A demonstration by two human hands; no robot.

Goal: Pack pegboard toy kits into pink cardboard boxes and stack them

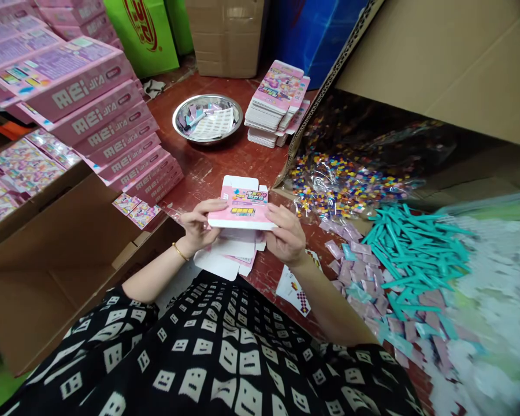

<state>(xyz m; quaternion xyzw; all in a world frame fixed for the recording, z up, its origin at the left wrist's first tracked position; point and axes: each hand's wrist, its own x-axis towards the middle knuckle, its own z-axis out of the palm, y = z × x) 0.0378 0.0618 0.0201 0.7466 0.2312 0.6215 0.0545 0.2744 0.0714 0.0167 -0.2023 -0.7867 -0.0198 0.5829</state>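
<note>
Between my two hands is a small pink and white cardboard box (pixel 242 215), its white end flaps standing out on the far side. My left hand (pixel 200 224), with a gold bangle at the wrist, pinches the box's left end. The fingers of my right hand (pixel 286 232) grip its right end. Just below the box lie flattened pink and white cartons (pixel 229 254), partly covered by it. Near my right forearm is a white printed sheet (pixel 294 289) with a pixel pattern.
Stacked pink boxes (pixel 112 124) rise at left beside an open carton (pixel 47 277). A metal bowl (pixel 208 118) and flat cartons (pixel 273 104) stand farther back. At right lie bagged coloured beads (pixel 338 185), teal pointed sticks (pixel 416 248) and small pink packets (pixel 364 271).
</note>
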